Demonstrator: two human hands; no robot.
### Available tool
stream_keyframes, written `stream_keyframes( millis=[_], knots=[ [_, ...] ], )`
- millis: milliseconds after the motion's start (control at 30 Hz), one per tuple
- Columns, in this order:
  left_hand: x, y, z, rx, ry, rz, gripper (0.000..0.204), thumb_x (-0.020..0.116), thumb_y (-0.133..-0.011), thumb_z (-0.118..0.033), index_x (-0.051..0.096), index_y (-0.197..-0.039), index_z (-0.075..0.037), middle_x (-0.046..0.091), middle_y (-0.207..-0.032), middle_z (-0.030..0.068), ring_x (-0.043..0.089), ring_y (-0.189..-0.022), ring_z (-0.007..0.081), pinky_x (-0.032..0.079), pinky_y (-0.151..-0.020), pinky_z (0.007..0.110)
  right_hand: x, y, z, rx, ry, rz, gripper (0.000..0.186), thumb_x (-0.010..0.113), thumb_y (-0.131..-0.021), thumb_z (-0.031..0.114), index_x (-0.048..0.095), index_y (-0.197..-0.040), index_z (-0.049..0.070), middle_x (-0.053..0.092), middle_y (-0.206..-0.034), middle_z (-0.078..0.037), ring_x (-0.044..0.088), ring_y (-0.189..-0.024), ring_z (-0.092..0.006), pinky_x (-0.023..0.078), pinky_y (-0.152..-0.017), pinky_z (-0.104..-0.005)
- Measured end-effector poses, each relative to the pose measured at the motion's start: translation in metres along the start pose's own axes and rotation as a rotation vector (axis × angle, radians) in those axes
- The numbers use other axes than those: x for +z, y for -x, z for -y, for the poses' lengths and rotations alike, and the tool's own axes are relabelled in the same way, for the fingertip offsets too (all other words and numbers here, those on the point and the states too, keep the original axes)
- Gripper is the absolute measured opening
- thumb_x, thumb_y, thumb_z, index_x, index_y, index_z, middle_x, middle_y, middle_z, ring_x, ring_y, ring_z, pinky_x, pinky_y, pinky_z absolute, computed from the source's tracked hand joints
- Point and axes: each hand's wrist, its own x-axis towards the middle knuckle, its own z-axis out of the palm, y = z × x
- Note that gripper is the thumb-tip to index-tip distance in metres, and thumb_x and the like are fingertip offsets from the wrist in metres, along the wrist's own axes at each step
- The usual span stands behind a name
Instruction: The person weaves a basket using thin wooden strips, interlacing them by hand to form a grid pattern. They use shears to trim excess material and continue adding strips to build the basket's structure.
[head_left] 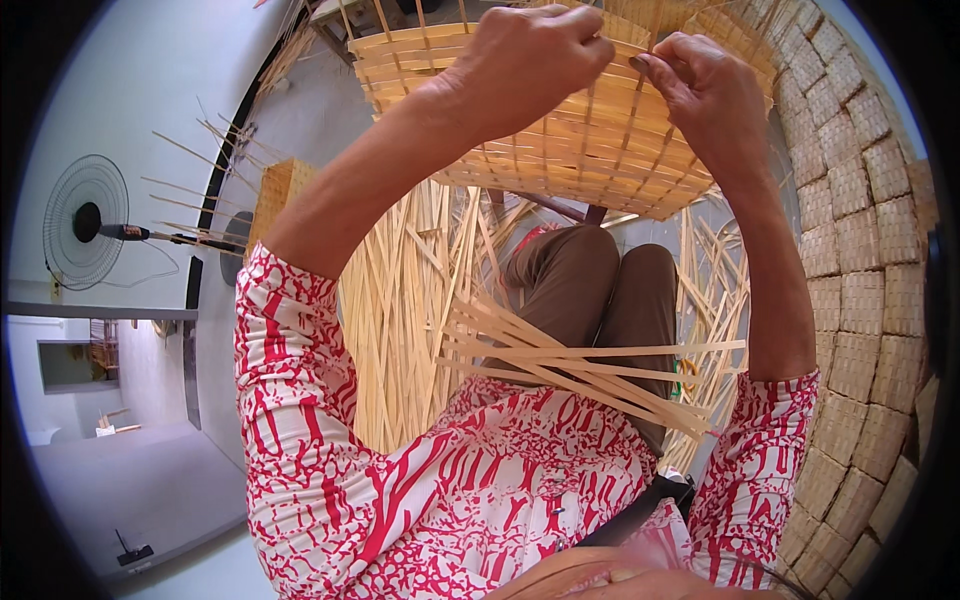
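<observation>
A partly woven bamboo basket stands in front of me, its wall made of crossing yellow strips with upright stakes rising past the top. My left hand is closed at the upper edge of this wall, fingers curled. To its right, my right hand pinches that edge between thumb and fingers. A bamboo strip runs along the top of the weave between both hands. The left fingertips are partly hidden behind the knuckles. Several loose flat bamboo strips lie across my lap.
Many bamboo strips cover the floor on both sides of my legs. Stacked woven pieces line the right side. At left are a standing fan and another unfinished basket with stakes sticking out.
</observation>
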Motion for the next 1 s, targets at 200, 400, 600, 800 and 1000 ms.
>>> stream_keyframes(
  millis=[200,400,600,800,1000],
  knots=[
    [-0.013,-0.003,0.003,-0.091,0.121,0.017,0.012,0.068,-0.083,-0.015,0.059,-0.084,-0.007,0.057,-0.080,0.0092,0.067,-0.074,0.0271,0.054,-0.058,0.038,-0.003,0.002,-0.002,-0.023,0.001,-0.003,0.030,0.071,-0.092,0.034,0.069,-0.088,0.005,0.066,-0.077,-0.009,0.063,-0.065,-0.0252,0.046,-0.058,-0.0390],
    [-0.027,0.002,0.013,-0.310,0.512,-0.156,0.014,0.075,-0.082,-0.013,0.067,-0.090,-0.004,0.067,-0.082,0.0119,0.069,-0.069,0.0267,0.054,-0.060,0.038,-0.002,0.000,-0.007,0.024,-0.043,0.012,0.029,0.070,-0.092,0.035,0.072,-0.090,0.006,0.069,-0.083,-0.013,0.067,-0.070,-0.0296,0.049,-0.063,-0.0410],
    [-0.036,0.006,0.017,-0.845,0.888,0.036,0.025,0.079,-0.084,-0.018,0.072,-0.091,0.004,0.071,-0.073,0.0159,0.069,-0.056,0.0178,0.053,-0.052,0.030,-0.003,0.001,-0.001,0.058,-0.079,0.022,0.028,0.073,-0.091,0.033,0.071,-0.089,0.005,0.069,-0.082,-0.012,0.068,-0.071,-0.0270,0.051,-0.064,-0.0379],
    [-0.037,0.007,0.019,-0.771,0.746,0.152,0.032,0.079,-0.084,-0.026,0.070,-0.077,0.004,0.066,-0.063,0.0154,0.067,-0.053,0.0207,0.052,-0.051,0.033,-0.005,0.001,0.001,0.082,-0.102,0.050,0.028,0.074,-0.091,0.032,0.071,-0.089,0.005,0.070,-0.083,-0.010,0.070,-0.072,-0.0243,0.051,-0.064,-0.0367],
    [-0.020,0.017,0.018,-0.583,0.457,-0.045,0.038,0.079,-0.082,-0.036,0.068,-0.072,-0.001,0.063,-0.065,0.0203,0.064,-0.059,0.0363,0.051,-0.058,0.044,-0.006,0.002,0.004,0.056,-0.112,0.032,0.028,0.074,-0.091,0.031,0.070,-0.088,0.004,0.070,-0.083,-0.010,0.071,-0.074,-0.0233,0.052,-0.065,-0.0363]
  ],
)
